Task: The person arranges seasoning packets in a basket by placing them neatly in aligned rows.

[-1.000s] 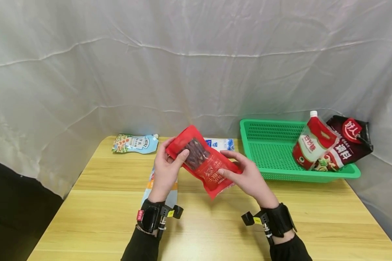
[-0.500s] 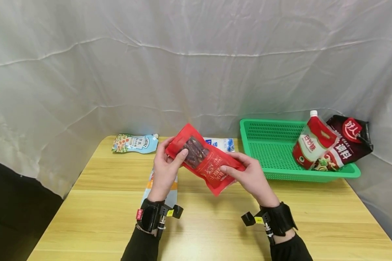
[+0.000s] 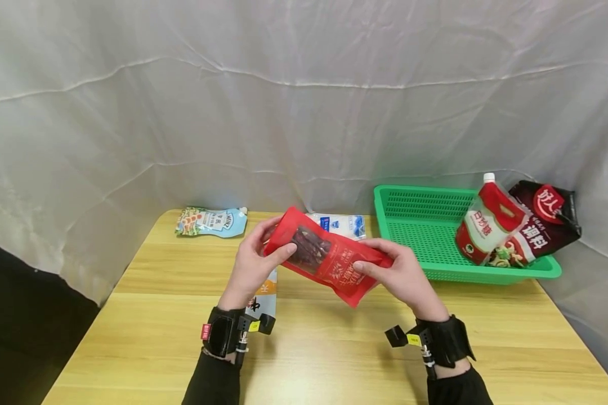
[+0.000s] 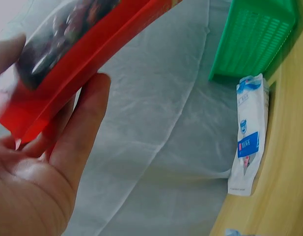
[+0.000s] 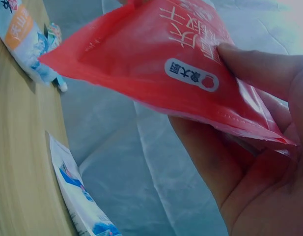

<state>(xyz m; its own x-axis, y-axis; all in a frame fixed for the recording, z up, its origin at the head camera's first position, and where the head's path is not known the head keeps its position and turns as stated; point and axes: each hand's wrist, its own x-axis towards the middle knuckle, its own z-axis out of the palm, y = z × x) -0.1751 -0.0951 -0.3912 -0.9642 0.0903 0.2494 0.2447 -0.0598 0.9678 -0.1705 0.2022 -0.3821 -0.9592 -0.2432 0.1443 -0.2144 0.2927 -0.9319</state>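
Note:
Both hands hold up a red bag of dried chilies, tilted, above the table. Dark pods show through its clear window. My left hand grips the upper left end, thumb over the front and fingers behind. At the other end my right hand pinches the bag, its thumb beside the printed characters. In the right wrist view the bag's lower seam faces the camera, with the fingers curled underneath. Beneath the left wrist lies a grey and orange packet, partly hidden.
A green basket stands at the back right, holding a spouted sugar pouch and a dark seasoning bag. Behind the hands lies a white and blue packet. A light blue Heinz pouch rests at the back left.
The bag has turned closer to level and shifted slightly right. Both hands have moved a little apart, still gripping it, and more of the grey and orange packet shows beside the left wrist.

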